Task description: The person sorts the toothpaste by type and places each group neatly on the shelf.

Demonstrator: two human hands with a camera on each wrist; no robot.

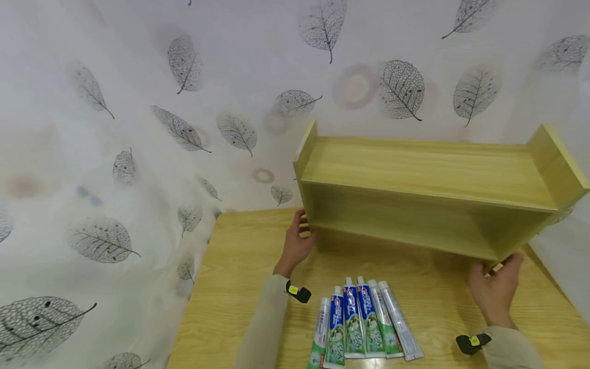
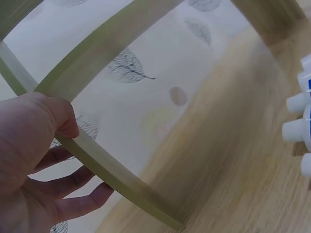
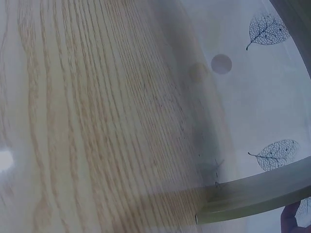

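A light wooden two-tier shelf is tilted, its right end nearer me. At its lower left side my left hand grips the side panel. In the left wrist view, the thumb of that hand lies over the edge of the panel, with the other fingers along the outer side. My right hand holds the lower right corner from below. In the right wrist view, a finger shows beside the right panel; most of that hand is out of frame.
Several toothpaste tubes lie side by side in front of the shelf, caps pointing away from me. They rest on a wood-grain table. A leaf-patterned wall covering stands behind the table and along its sides.
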